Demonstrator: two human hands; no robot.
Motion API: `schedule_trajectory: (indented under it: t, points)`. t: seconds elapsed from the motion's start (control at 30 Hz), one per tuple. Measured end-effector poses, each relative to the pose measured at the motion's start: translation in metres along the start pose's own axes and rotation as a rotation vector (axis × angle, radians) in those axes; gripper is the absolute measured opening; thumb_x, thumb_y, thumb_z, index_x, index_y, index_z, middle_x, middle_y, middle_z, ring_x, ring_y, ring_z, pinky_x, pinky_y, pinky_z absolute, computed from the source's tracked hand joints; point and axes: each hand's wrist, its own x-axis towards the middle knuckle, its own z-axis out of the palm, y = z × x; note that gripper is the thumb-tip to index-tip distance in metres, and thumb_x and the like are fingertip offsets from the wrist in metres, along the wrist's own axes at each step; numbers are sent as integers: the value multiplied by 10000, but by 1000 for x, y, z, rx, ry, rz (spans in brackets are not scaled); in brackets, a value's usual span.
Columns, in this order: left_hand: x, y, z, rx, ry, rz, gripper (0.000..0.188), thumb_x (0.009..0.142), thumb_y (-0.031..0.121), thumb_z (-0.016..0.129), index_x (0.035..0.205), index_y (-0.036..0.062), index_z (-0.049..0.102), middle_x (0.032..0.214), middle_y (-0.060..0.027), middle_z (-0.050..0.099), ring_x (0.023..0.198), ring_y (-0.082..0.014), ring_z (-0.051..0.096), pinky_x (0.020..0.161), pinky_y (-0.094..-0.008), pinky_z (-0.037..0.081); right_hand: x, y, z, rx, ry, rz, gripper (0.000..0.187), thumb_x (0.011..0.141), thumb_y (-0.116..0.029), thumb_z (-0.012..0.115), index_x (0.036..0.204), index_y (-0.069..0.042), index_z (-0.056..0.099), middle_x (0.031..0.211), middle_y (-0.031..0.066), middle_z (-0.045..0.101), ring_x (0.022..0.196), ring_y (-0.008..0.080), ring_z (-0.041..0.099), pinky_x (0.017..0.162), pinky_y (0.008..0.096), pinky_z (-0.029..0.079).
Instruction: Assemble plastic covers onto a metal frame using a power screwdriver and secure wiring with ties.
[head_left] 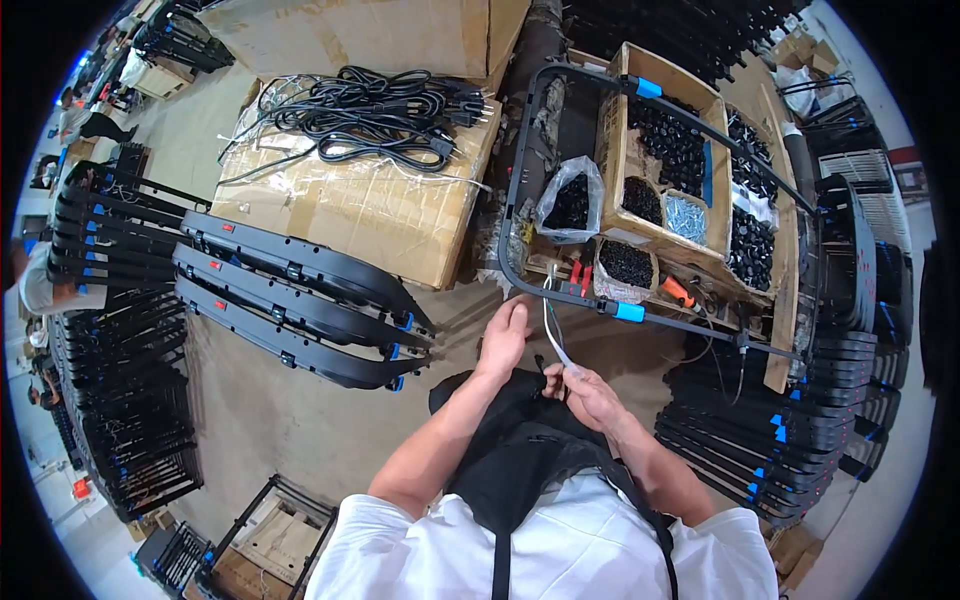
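A black metal tube frame [514, 190] with blue clips lies over the parts bench in front of me. White wires [551, 325] hang from its near side, beside a red switch-like part [577, 280]. My right hand [594, 396] is closed, pinching the lower, pale end of these wires between thumb and fingers. My left hand [503, 338] is just below the frame's near left corner, its fingers curled together. Whether anything sits in those fingers is hidden. Between the hands, a small dark piece [540, 362] shows beside the right fingers.
Wooden bins [612, 150] of black fittings and silver screws [686, 218] stand inside the frame, with an orange-handled tool [678, 292]. Black power cords [370, 120] lie on a cardboard box [340, 220] at left. Black curved covers [290, 300] and stacked frames [770, 420] flank me.
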Motion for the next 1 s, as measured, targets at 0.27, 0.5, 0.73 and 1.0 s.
schedule_trajectory:
  t: [0.27,0.5,0.73,1.0]
  points:
    - [-77,-18,-14,-247,-464,14,507,1144,411,434,1386,1,606,1334,-110,659,1228,-191,616,1092,-355,471,22,-3,15,-671,231,-269,369,1112,-304,544,1266,-35,744,1320,73,654,1270,226,601,1096,364,462]
    - [-83,-53,-33,-10,-574,-82,255,1076,276,640,1156,49,725,947,-6,698,884,-110,621,834,-308,532,7,-96,62,-1509,254,-191,406,1046,-390,581,1215,-72,768,1067,176,747,1091,341,697,979,397,535]
    - [-96,-33,-41,177,-420,-148,275,1088,297,617,1193,70,733,930,17,674,843,-81,585,801,-277,516,115,-204,3,-1449,246,380,447,1007,-417,694,1081,14,785,1049,161,771,1011,220,705,924,359,515]
    - [-118,-28,-31,158,-255,-171,262,1096,257,589,1223,59,704,893,14,648,836,-83,588,798,-272,514,141,-173,-12,-883,93,-88,342,982,-346,722,1062,-26,815,926,31,759,878,123,658,821,306,520]
